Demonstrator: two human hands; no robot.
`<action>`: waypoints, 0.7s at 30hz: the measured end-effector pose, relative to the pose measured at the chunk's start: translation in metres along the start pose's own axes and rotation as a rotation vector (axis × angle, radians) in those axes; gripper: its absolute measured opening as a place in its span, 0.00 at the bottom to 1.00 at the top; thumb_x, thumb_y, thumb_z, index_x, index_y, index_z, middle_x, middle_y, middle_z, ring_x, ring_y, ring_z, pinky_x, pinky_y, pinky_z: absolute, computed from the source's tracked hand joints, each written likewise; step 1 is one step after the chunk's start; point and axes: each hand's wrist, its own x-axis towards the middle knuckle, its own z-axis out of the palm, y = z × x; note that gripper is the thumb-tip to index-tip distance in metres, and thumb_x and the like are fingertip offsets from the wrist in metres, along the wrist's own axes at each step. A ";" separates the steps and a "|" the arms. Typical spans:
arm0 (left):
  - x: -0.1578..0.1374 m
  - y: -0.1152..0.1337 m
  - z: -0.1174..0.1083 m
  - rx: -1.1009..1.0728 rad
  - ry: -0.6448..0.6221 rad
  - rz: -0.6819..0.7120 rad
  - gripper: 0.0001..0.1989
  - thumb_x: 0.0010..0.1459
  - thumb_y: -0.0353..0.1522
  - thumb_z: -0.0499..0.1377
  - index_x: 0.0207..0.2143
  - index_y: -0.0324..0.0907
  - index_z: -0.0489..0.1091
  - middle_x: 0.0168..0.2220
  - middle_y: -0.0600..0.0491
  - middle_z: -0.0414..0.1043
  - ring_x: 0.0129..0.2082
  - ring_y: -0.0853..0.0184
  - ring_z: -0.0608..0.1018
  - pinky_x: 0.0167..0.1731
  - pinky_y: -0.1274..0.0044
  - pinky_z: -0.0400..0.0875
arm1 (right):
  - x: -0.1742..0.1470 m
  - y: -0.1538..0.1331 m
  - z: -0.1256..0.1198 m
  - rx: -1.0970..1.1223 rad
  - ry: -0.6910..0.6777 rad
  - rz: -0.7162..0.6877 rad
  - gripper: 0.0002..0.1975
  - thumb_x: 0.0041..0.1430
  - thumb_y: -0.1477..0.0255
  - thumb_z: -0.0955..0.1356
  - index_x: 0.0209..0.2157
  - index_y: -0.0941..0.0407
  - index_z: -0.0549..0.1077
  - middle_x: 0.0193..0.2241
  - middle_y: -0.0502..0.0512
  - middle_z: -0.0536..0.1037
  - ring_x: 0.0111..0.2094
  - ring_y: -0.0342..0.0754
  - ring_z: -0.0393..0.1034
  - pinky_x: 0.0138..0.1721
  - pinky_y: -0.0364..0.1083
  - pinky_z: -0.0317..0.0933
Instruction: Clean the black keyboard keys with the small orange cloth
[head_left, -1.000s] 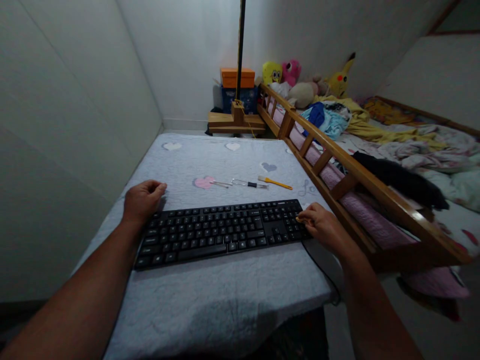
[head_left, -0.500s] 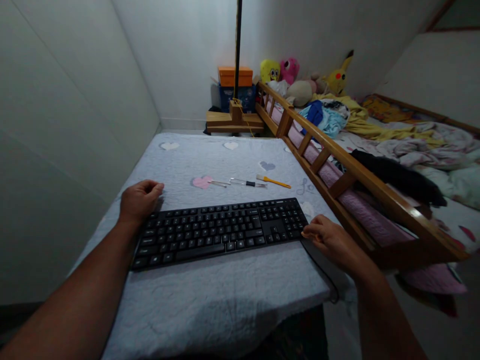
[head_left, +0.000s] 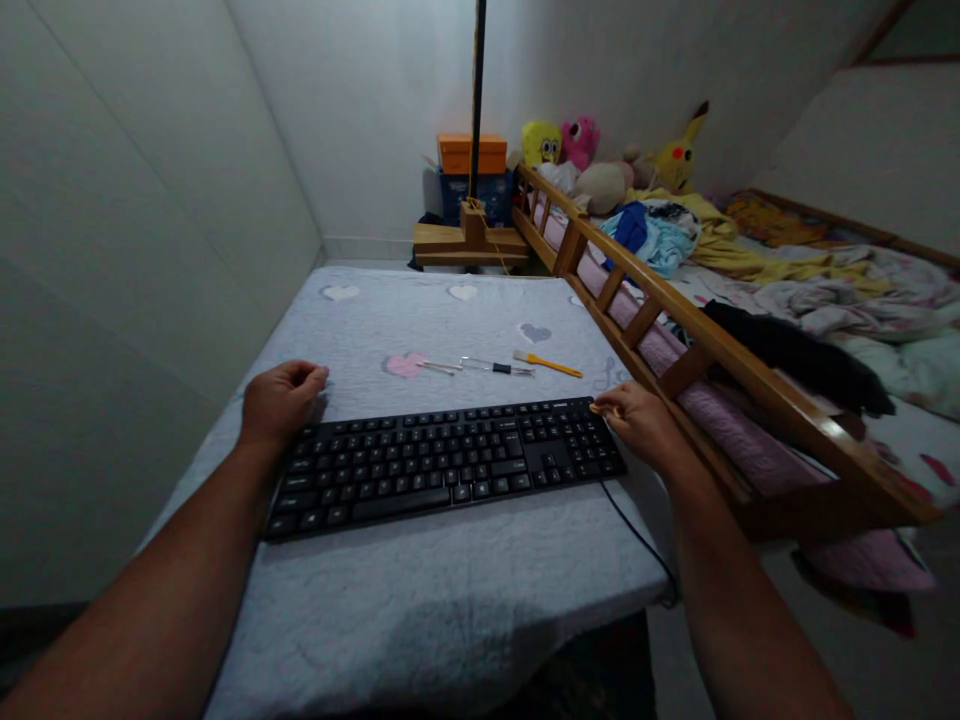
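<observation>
Keyboard (head_left: pixel 442 455) right in front of me in the head view, lying flat on the heart-patterned cloth (head_left: pixel 420 610)! My right hand (head_left: pixel 639 425) pinches a small tan piece (head_left: pixel 597 408) at its far right corner. My left hand (head_left: pixel 279 400) sits by the far left corner, fingers curled; whether they grip anything, I can't tell. Beyond the keys lie thin sticks (head_left: pixel 441 368), a wire tool (head_left: pixel 501 369) and a yellow-handled brush (head_left: pixel 551 365).

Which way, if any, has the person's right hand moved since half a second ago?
Yes: the right hand has moved away from the person, from beside the near right corner of the keyboard to its far right corner.
</observation>
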 end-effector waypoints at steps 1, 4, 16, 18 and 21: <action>-0.001 0.001 0.000 -0.002 -0.002 -0.001 0.17 0.49 0.45 0.56 0.28 0.41 0.74 0.24 0.55 0.72 0.27 0.67 0.73 0.30 0.77 0.64 | 0.001 0.002 0.002 -0.006 -0.009 -0.004 0.10 0.59 0.79 0.66 0.36 0.57 0.80 0.36 0.57 0.76 0.39 0.48 0.73 0.43 0.44 0.65; -0.001 0.002 0.000 -0.007 -0.002 -0.002 0.17 0.49 0.45 0.56 0.28 0.41 0.74 0.24 0.55 0.72 0.27 0.67 0.74 0.30 0.77 0.64 | -0.002 0.006 0.002 -0.042 -0.044 -0.023 0.11 0.59 0.79 0.66 0.36 0.56 0.81 0.36 0.57 0.76 0.38 0.47 0.73 0.43 0.44 0.64; 0.000 0.000 -0.001 0.028 -0.008 -0.001 0.16 0.51 0.44 0.57 0.30 0.40 0.75 0.27 0.53 0.76 0.29 0.65 0.76 0.32 0.77 0.67 | -0.047 0.005 -0.009 -0.067 -0.107 -0.038 0.12 0.56 0.79 0.66 0.36 0.55 0.81 0.35 0.55 0.75 0.35 0.46 0.72 0.38 0.44 0.65; -0.001 0.001 -0.001 0.034 -0.007 0.002 0.17 0.51 0.44 0.57 0.30 0.41 0.75 0.27 0.53 0.76 0.29 0.65 0.76 0.32 0.76 0.67 | -0.052 0.006 -0.010 -0.044 -0.094 -0.042 0.12 0.58 0.77 0.66 0.37 0.54 0.81 0.34 0.55 0.75 0.34 0.46 0.72 0.38 0.44 0.65; 0.000 0.000 -0.001 0.046 -0.006 0.001 0.17 0.51 0.44 0.56 0.31 0.40 0.75 0.27 0.52 0.76 0.29 0.65 0.76 0.32 0.76 0.67 | -0.056 0.005 -0.010 -0.014 -0.088 -0.043 0.11 0.60 0.75 0.65 0.37 0.54 0.80 0.35 0.56 0.75 0.35 0.47 0.72 0.38 0.44 0.66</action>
